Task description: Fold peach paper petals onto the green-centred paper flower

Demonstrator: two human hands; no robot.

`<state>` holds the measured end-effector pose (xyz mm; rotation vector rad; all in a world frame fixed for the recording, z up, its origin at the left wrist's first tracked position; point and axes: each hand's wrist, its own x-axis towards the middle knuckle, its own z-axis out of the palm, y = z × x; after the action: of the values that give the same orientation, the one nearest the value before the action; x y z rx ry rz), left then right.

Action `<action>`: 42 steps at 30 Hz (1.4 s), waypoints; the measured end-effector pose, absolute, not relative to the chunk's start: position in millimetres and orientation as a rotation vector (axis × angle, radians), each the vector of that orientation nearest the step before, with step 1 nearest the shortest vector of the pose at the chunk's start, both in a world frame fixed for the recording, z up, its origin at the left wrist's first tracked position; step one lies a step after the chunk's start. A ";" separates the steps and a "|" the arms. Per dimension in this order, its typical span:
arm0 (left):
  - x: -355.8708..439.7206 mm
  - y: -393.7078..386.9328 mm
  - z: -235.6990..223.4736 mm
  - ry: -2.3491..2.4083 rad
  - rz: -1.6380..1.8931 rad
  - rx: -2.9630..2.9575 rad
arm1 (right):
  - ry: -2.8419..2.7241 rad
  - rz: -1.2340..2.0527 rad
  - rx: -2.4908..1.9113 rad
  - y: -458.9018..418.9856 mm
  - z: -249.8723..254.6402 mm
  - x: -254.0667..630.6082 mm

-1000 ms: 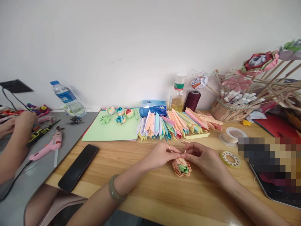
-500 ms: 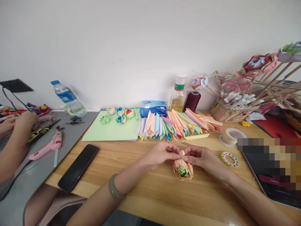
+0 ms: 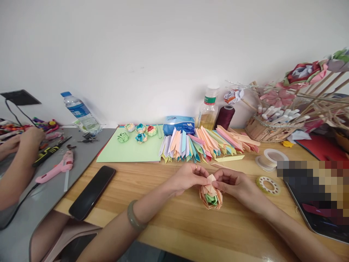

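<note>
A folded paper flower, peach outside with a green centre, is held above the wooden table between both hands. My left hand pinches its upper edge from the left, thumb and fingers closed by a pointed peach petal. From the right, my right hand grips the same edge, its thumb against the petal. The fingertips behind the paper are partly hidden. Beyond the hands lies a row of folded paper strips in many colours. Several finished paper flowers rest on a light green paper sheet.
A black phone lies left; tape rolls and a tablet lie right. A basket of pens and paper flowers stands at the back right. At the far left, another person's hands work near a pink glue gun.
The paper flower has turned slightly in my fingers, and more of the pointed peach petal shows between the thumbs. The view has shifted a little. Both hands keep their hold.
</note>
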<state>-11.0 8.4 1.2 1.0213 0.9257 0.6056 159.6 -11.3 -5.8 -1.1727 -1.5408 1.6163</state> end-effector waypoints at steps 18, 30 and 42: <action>-13.7 10.3 -0.5 0.742 0.601 1.214 | -2.074 0.406 -1.212 -22.6 -11.0 171.6; -7.8 5.1 -12.6 1.030 0.992 1.876 | -1.795 0.894 -1.349 -23.0 5.2 161.6; -2.6 0.3 -15.6 0.893 0.936 1.661 | -1.345 1.652 -1.157 -17.3 -0.8 155.6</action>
<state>-2.6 0.3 -15.6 1.6607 0.8933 0.9357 155.6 -17.3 -0.8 -1.1570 -1.3454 1.6520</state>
